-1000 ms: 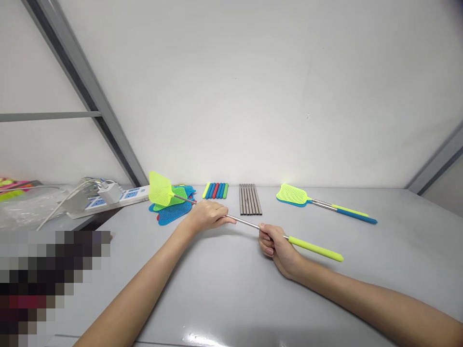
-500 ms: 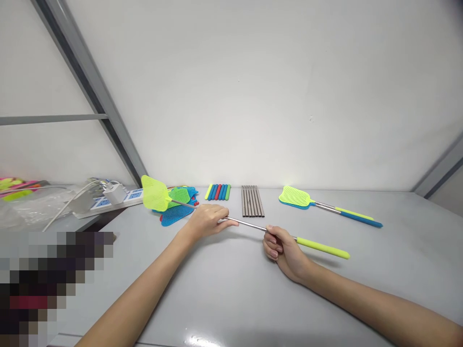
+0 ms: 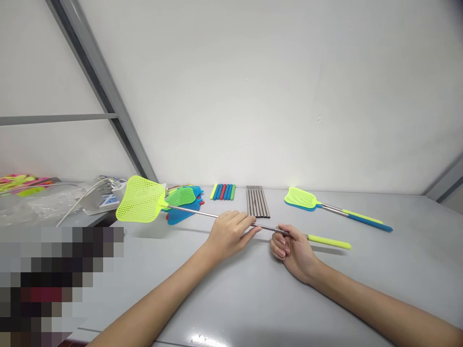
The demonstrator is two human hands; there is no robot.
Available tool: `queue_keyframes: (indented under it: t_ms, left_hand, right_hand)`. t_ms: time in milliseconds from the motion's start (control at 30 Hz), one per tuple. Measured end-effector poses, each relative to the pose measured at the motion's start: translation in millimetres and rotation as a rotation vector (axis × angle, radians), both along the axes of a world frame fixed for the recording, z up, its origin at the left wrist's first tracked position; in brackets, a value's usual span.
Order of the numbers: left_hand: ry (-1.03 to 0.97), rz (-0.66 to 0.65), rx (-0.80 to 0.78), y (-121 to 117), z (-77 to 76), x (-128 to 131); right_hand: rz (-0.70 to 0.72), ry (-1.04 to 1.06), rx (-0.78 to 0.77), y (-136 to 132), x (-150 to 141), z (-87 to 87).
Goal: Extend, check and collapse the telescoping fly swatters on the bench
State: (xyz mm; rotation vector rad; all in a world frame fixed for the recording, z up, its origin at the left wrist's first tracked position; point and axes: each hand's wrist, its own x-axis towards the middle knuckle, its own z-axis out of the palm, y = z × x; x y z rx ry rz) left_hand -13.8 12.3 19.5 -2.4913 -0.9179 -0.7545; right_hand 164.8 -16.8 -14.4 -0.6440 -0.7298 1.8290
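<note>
- The held fly swatter [image 3: 140, 200] is raised above the grey table [image 3: 224, 294], its rod crossing the view from between nine and ten o'clock towards four o'clock.
- Its head is bright lime yellow, a flared, rounded square pierced with small holes, narrowing to a neck; the slim silvery metal rod has visible joints and ends in a smooth, round-tipped lime grip.
- The left hand [image 3: 229, 233] is clamped on the middle of the rod, fingers close together over it, thumb stretched out along the near side.
- The right hand [image 3: 296, 253] pinches the rod between thumb and curled fingers, palm turned up; the lime grip reaches out at three o'clock from it.
- Overlapping green and blue swatter heads [image 3: 183, 205], with bits of red, lie at ten o'clock from the left hand.
- A row of yellow, blue, red and green foam sleeves [image 3: 223, 192] lies at twelve o'clock from that hand, and metal tubes [image 3: 258, 202] at one.
- Two stacked swatters [image 3: 301, 198], lime over blue, lie with their heads at twelve o'clock from the right hand.
</note>
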Motion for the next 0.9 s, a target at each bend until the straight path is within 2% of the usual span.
queue_keyframes:
  t_ms: [367, 900]
  left_hand:
    - [0.064, -0.049, -0.029, -17.1, -7.0, 18.1]
    - [0.093, -0.051, -0.039, -16.8, -5.9, 15.0]
  right_hand:
    - [0.133, -0.102, 0.094, -6.4, -1.9, 2.2]
    - [0.063, -0.196, 0.146, -7.8, -5.6, 2.6]
